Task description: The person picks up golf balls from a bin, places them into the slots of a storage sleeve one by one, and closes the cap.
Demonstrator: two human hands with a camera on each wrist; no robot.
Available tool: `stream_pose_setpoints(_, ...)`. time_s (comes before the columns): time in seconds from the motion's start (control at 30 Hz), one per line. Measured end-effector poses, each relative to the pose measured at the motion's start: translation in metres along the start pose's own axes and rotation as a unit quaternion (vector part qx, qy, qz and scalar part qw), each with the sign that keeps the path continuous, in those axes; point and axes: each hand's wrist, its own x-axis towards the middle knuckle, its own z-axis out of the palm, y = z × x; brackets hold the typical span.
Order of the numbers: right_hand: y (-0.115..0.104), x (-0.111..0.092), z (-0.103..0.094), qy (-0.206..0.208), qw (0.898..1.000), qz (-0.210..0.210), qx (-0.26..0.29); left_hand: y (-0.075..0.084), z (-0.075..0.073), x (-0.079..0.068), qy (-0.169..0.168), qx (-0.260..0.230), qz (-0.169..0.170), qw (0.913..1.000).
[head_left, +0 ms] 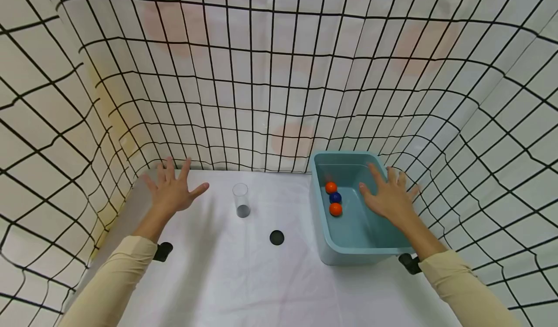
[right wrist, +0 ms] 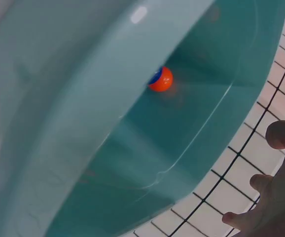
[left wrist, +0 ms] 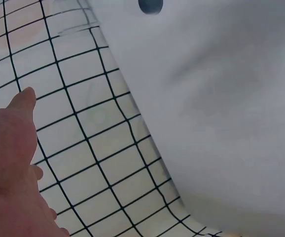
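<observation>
My left hand [head_left: 172,194] hovers over the left side of the white table with its fingers spread and holds nothing. To its right stands a clear glass [head_left: 240,196] with a dark grey round patch at its bottom. My right hand [head_left: 390,198] is held over the right part of a blue-green plastic tub [head_left: 362,230], fingers spread and nothing in them. Along the tub's left inner side lie an orange ball [head_left: 331,187], a dark blue ball [head_left: 335,197] and a second orange ball [head_left: 335,209] in a row. In the right wrist view the tub's wall [right wrist: 98,98] partly hides the balls.
A flat black disc [head_left: 276,237] lies on the white tablecloth [head_left: 261,278] between glass and tub. Black netting [head_left: 270,85] rises behind the table and along both sides, close to the tub's right edge and near my left hand.
</observation>
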Motion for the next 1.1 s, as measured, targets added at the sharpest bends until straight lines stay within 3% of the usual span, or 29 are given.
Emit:
stream_pose_setpoints(0.23, -0.026, 0.003, -0.001, -0.010, 1.000, -0.003, 0.005, 0.013, 0.001, 0.002, -0.009, -0.011, 0.015, 0.9998)
stream_pose_setpoints(0.57, -0.074, 0.006, 0.007, -0.019, 0.999, -0.040, 0.018, 0.037, 0.008, 0.004, -0.034, -0.033, 0.044, 0.9979)
stream_pose_setpoints(0.93, -0.126, 0.000, 0.025, -0.006, 0.992, -0.097, 0.075, 0.053, 0.033, 0.007, -0.041, -0.088, 0.069, 0.9929)
stream_pose_setpoints(1.1, -0.146, -0.005, 0.033, 0.022, 0.980, -0.141, 0.137, 0.055, 0.051, 0.010, -0.031, -0.130, 0.069, 0.9887)
